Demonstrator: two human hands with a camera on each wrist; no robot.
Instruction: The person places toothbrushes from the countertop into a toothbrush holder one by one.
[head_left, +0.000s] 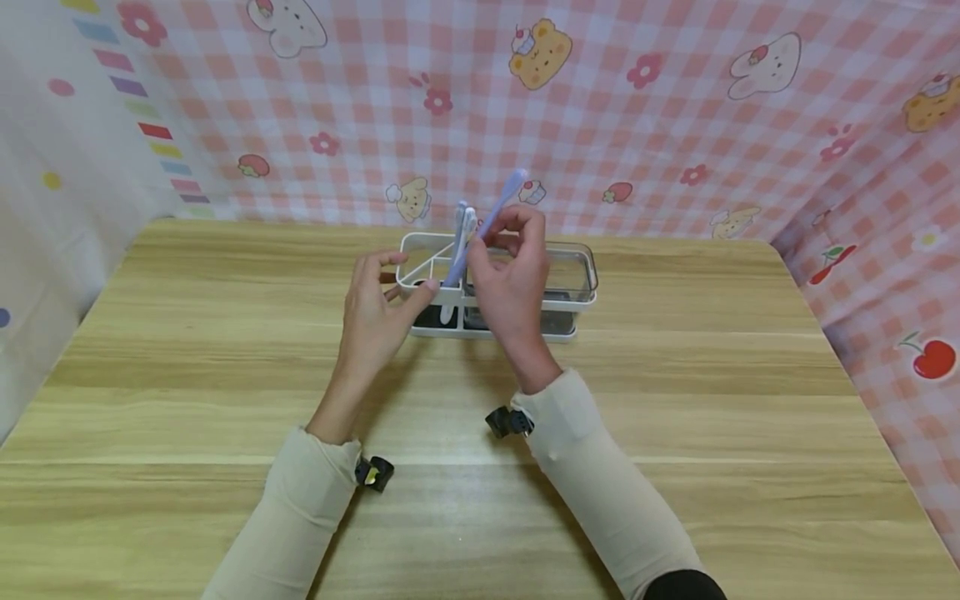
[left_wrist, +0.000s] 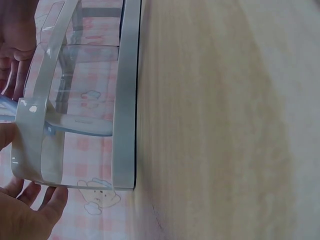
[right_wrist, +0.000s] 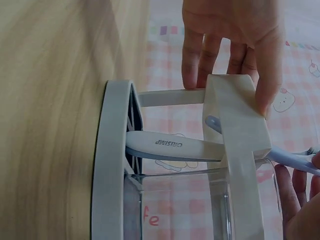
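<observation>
A white toothbrush holder (head_left: 562, 305) with a dark base stands near the back of the table. My left hand (head_left: 375, 304) holds its left end, thumb on the front rim and fingers round the side. Between thumb and fingers my right hand (head_left: 513, 279) pinches a periwinkle-blue toothbrush (head_left: 498, 206). It leans to the right, its lower end inside the holder's upper frame. Beside it, a white and pale blue toothbrush (right_wrist: 175, 146) stands in the holder, its lower end at the base. In the right wrist view the blue toothbrush's lower tip (right_wrist: 212, 123) shows behind the frame.
A clear plastic cup (head_left: 577, 265) sits in the right part of the holder. The wooden table (head_left: 450, 500) reaches back to a pink checked cloth (head_left: 480, 100) hanging behind. More patterned cloth (head_left: 885, 217) hangs along the right side.
</observation>
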